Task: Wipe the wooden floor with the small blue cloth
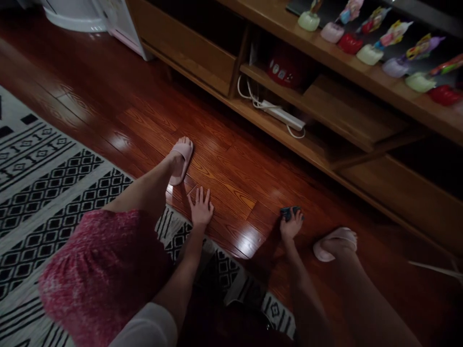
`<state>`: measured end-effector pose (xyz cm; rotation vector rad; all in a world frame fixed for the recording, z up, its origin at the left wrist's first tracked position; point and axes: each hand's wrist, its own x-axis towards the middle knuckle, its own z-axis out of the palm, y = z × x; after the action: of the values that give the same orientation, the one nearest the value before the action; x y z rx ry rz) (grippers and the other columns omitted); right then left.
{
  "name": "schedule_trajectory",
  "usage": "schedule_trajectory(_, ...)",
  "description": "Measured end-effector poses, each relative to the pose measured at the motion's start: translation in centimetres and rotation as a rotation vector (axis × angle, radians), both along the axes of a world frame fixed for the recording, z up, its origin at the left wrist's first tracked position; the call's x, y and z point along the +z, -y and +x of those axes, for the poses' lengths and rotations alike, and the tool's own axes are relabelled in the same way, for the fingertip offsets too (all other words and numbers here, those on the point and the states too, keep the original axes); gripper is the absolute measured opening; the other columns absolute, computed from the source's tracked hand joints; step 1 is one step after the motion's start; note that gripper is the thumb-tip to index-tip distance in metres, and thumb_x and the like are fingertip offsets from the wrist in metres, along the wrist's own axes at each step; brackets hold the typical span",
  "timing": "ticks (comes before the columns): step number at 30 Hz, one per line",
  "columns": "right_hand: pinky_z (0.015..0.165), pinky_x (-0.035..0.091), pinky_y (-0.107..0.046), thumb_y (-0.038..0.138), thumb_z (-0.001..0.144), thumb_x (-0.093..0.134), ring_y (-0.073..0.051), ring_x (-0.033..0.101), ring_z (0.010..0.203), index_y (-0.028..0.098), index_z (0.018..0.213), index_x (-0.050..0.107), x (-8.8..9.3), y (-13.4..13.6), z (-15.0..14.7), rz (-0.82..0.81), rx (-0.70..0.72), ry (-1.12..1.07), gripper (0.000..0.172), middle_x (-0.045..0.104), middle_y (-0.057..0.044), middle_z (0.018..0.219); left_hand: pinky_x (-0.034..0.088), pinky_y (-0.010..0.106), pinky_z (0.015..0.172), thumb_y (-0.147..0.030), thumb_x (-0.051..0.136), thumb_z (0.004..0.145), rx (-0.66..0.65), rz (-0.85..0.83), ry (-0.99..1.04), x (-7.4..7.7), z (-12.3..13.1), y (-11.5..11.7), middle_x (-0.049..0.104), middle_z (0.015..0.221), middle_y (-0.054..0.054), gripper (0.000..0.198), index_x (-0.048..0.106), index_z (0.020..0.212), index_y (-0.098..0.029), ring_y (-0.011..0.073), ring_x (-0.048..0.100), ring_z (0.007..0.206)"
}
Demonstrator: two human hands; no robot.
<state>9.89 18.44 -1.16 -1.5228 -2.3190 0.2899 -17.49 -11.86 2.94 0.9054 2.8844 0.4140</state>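
Note:
My left hand [201, 208] is spread with fingers apart over the wooden floor [231, 183], just off the edge of the patterned rug; nothing is in it. Farther right, my right hand [292, 225] has its fingers curled over a small dark teal object [287, 212] at floor level. The object looks like a bunched cloth, but its kind is unclear in the dim light. Pink slippers are on my feet: the left slipper [181, 163] lies beyond my left hand, and the right slipper [329, 243] is to the right of my right hand.
A low wooden cabinet [202, 53] runs along the far side. On its shelves are a white power strip [284, 114] with cables and a red appliance [285, 70]. Several figurines on coloured bases stand on top. The black-and-white rug [54, 193] covers the near left.

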Motion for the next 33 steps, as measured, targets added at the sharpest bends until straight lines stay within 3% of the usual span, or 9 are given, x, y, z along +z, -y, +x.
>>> schedule_trajectory(3,0.119,0.025,-0.064,0.031,0.089,0.042,-0.037,0.023,0.153,0.012,0.150,0.049,-0.2,5.5,-4.1,-0.005,0.088,0.004,0.064,0.033,-0.020,0.164,0.000,0.064,0.127,-0.029,0.042,0.096,0.001,0.013,-0.001,0.0,0.0,0.0,0.025,0.170,0.013,0.062,0.036,0.158,-0.022,0.0281,0.018,0.158)
schedule_trajectory(8,0.124,0.016,-0.054,0.024,0.086,0.054,-0.027,0.015,0.157,0.017,0.150,0.048,0.5,15.9,-12.7,-0.083,0.547,0.041,0.065,0.027,-0.013,0.169,0.000,0.064,0.127,-0.030,0.042,0.096,0.006,0.017,-0.004,-0.1,0.0,0.0,0.023,0.170,0.013,0.063,0.035,0.158,-0.022,0.0277,0.018,0.158)
schedule_trajectory(11,0.124,0.014,-0.053,0.025,0.087,0.058,-0.026,0.015,0.157,0.018,0.150,0.047,1.0,19.0,-14.9,-0.109,0.657,0.065,0.065,0.027,-0.013,0.169,0.000,0.064,0.127,-0.029,0.041,0.096,0.002,0.008,-0.021,-0.3,-0.1,0.0,0.023,0.170,0.014,0.063,0.035,0.158,-0.022,0.0274,0.017,0.159)
schedule_trajectory(15,0.124,0.013,-0.055,0.029,0.091,0.055,-0.025,0.021,0.156,0.019,0.159,0.031,1.6,18.1,-15.2,-0.110,0.646,0.103,0.073,0.033,-0.014,0.166,0.000,0.064,0.127,-0.029,0.041,0.096,0.000,0.005,-0.037,-0.4,-0.1,0.1,0.023,0.170,0.014,0.063,0.035,0.158,-0.021,0.0269,0.017,0.159)
schedule_trajectory(18,0.126,0.015,-0.053,0.023,0.090,0.051,-0.023,0.029,0.153,0.020,0.157,0.036,2.2,14.7,-14.6,-0.113,0.659,0.063,0.068,0.042,-0.011,0.162,0.001,0.065,0.127,-0.029,0.042,0.096,0.001,-0.005,-0.033,-0.3,-0.1,0.0,0.023,0.170,0.015,0.063,0.036,0.158,-0.021,0.0278,0.018,0.158)
schedule_trajectory(21,0.124,0.029,-0.045,0.021,0.092,0.041,-0.020,0.035,0.150,0.018,0.154,0.043,2.7,10.3,-13.0,-0.108,0.500,-0.073,0.061,0.047,-0.010,0.158,0.003,0.065,0.127,-0.029,0.042,0.095,0.001,-0.025,-0.030,0.0,-0.1,0.0,0.024,0.170,0.014,0.063,0.036,0.158,-0.021,0.0283,0.019,0.158)
schedule_trajectory(25,0.117,0.040,-0.043,0.025,0.096,0.035,-0.021,0.041,0.147,0.022,0.157,0.038,2.4,6.1,-9.8,-0.057,0.202,-0.212,0.062,0.048,-0.008,0.158,0.005,0.065,0.126,-0.028,0.042,0.095,-0.001,-0.045,-0.066,-0.1,0.1,0.0,0.026,0.169,0.014,0.062,0.037,0.157,-0.022,0.0280,0.022,0.157)
schedule_trajectory(28,0.120,0.036,-0.048,0.024,0.095,0.036,-0.024,0.031,0.153,0.020,0.159,0.035,1.2,7.0,-8.8,0.025,0.155,-0.212,0.064,0.043,-0.010,0.161,0.005,0.065,0.126,-0.025,0.040,0.095,0.007,-0.041,-0.105,-0.5,0.1,-0.1,0.027,0.168,0.014,0.061,0.039,0.156,-0.022,0.0275,0.025,0.156)
schedule_trajectory(33,0.125,0.023,-0.055,0.020,0.093,0.044,-0.027,0.011,0.158,0.021,0.157,0.039,-1.2,15.3,-11.6,0.075,0.395,-0.045,0.065,0.019,-0.008,0.171,0.007,0.064,0.126,-0.023,0.036,0.097,0.017,-0.042,-0.162,-0.6,0.1,-0.3,0.029,0.167,0.014,0.058,0.040,0.154,-0.022,0.0269,0.029,0.155)
